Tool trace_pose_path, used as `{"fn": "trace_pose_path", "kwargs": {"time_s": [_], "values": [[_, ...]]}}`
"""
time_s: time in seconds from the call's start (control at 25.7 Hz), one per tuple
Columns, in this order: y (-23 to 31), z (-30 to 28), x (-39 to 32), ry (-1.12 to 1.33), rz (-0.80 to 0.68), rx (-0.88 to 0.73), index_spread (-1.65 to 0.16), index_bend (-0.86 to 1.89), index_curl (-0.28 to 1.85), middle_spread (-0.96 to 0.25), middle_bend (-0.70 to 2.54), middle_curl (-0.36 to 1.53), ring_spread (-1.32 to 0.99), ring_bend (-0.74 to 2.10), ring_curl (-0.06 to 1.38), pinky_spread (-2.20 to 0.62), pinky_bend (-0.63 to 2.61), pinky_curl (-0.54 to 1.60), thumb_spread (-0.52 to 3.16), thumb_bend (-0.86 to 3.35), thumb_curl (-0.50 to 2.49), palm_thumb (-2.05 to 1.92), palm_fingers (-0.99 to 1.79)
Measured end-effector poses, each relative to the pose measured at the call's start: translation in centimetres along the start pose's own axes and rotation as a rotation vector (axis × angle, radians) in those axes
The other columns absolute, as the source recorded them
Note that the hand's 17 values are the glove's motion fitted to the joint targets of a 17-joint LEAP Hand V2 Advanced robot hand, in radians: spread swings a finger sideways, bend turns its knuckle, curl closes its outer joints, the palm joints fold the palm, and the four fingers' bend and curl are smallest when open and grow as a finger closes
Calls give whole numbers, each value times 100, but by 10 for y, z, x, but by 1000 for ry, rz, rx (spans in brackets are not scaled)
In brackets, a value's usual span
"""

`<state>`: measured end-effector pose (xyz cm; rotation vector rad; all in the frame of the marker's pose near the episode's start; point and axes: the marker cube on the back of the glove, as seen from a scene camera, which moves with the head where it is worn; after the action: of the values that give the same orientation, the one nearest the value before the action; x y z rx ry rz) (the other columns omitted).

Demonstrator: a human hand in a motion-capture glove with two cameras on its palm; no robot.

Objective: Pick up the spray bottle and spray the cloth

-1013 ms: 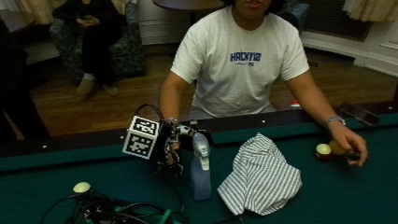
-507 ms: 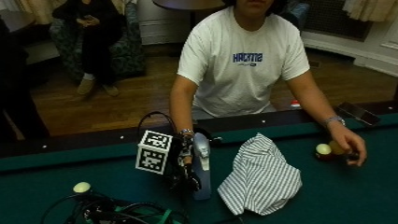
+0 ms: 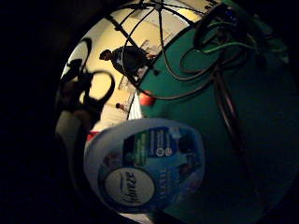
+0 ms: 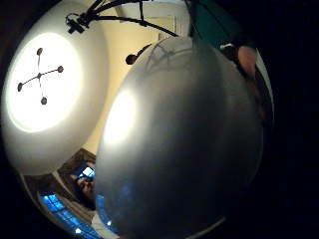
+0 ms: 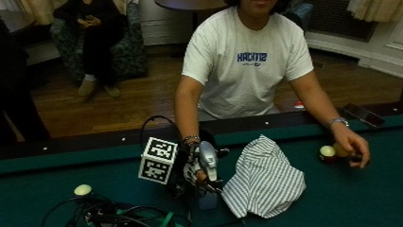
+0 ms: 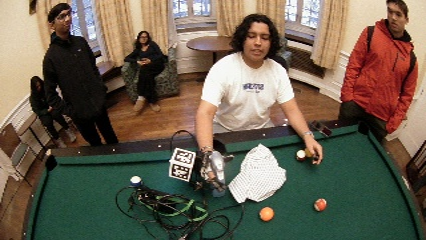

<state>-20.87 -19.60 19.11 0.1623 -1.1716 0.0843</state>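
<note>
Gloved right hand [image 5: 195, 168] wrapped round the spray bottle [image 5: 207, 166], fingers curled on its silver-grey body – bottle upright on the green desk [image 5: 353, 198], just beside the striped cloth [image 5: 267, 182], on the side away from the person's bare hand. Cloth heaped in a loose peak on the felt; bare left hand [image 5: 351, 149] well off past the cloth, resting by a pale ball [image 5: 327, 151] near the rail. A tangle of cables [image 6: 170, 210] lies on the bottle's far side from the cloth – an orange ball [image 6: 266, 213] sits beyond the cloth's near edge
</note>
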Motion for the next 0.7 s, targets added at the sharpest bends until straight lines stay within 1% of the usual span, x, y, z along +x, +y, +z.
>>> {"fn": "trace_pose_path", "kwargs": {"time_s": [0.04,0.08,0.16,0.31,0.39,0.43,0.55,0.7], "values": [[0,0,0,-1,11,7,-28,4,20,-9,25,37,-18,81,37,-11,67,37,88,-4,38,59,107],[0,1,0,-5,19,15,-27,4,19,-9,24,37,-19,81,37,-13,68,37,88,-4,38,59,107],[0,2,0,-14,27,31,-26,1,19,-10,22,38,-18,90,42,-18,69,39,88,-3,38,59,112],[2,4,-2,-17,15,44,-27,13,23,-13,29,41,-17,93,46,-23,61,40,93,1,40,67,127],[2,5,-4,-11,2,38,-27,14,25,-15,45,46,-17,89,46,-25,58,40,87,5,45,78,137],[2,5,-4,-8,-4,35,-27,20,27,-16,53,49,-17,85,45,-25,54,39,85,5,46,80,142],[4,4,-6,-1,-19,30,-26,32,32,-16,59,51,-17,80,45,-26,51,38,78,6,50,85,145],[7,4,-8,1,-25,21,-26,38,37,-17,64,53,-17,78,45,-27,49,38,71,4,54,89,145]]}}
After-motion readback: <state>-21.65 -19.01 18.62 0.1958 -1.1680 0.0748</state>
